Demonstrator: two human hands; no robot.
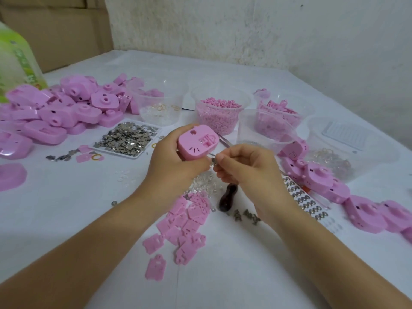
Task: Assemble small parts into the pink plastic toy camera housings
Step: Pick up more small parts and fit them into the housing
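Housing [196, 142] lengthwise left-right, recess up (left hand [171, 169] grips).

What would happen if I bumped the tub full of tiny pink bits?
The tub probably would not tip easily: it is wide and filled nearly to the rim. A hard knock might scatter the pink bits, since they are heaped loose with no lid. Its thin clear wall probably flexes if squeezed.

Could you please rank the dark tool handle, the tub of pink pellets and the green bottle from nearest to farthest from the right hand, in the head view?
1. Dark tool handle, just below the right hand.
2. Tub of pink pellets, farther back, centre.
3. Green bottle, far left.
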